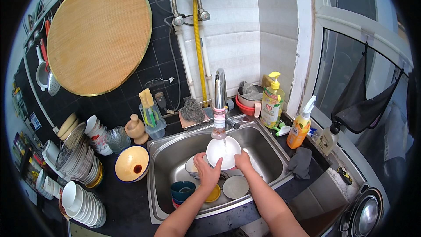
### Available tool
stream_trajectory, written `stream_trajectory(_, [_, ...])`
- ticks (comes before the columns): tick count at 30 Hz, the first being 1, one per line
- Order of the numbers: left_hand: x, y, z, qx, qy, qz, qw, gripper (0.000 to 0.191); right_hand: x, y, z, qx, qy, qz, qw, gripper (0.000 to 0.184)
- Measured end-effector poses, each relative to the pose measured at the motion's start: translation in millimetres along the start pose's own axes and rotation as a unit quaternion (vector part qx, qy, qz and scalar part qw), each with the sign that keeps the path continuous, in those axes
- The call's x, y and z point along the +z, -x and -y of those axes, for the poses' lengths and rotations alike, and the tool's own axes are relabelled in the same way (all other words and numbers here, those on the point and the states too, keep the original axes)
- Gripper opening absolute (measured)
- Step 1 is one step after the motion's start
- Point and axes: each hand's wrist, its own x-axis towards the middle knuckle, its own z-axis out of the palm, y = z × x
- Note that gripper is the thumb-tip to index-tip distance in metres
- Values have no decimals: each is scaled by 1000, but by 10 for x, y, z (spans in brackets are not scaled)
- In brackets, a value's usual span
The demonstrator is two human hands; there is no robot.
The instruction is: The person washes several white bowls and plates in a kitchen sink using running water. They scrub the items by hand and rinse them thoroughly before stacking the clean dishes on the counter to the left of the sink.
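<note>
Under the running tap a white bowl is tilted so that its inside faces up, and water falls into it. At its near left side is my left hand, the thumb against the bowl. My right hand grips the right rim. Below, in the steel sink, lie a dark teal bowl, a yellow dish and a pale round dish. Another white bowl is partly hidden behind my left hand.
Left of the sink stand an enamel basin, stacked white bowls, stacked plates and a wooden mortar. To the right are a pump bottle, an orange spray bottle and a grey cloth. Steel wool sits behind.
</note>
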Motion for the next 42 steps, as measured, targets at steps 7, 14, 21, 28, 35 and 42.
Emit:
stream_trajectory(7, [267,-81,242,-204,283,52,936,49,-42,134,136,128,-114,175,969,30])
stream_trajectory(14, [-133,-447,-47,-304,199,209,908,64,48,-13,-56,-59,142,22,988,45])
stream_trajectory(21, [-124,-301,-34,-284,175,220,917,77,-69,149,190,106,43,185,976,40])
stream_trajectory(28, [141,-163,282,-200,148,144,958,77,202,-314,-455,-56,71,69,994,41])
stream_trajectory(35, [-288,-276,47,-297,277,266,874,69,-12,15,-42,-20,-12,153,988,34])
stream_trajectory(42, [-75,-137,361,-484,443,273,704,44,-73,-90,-153,23,14,135,991,36])
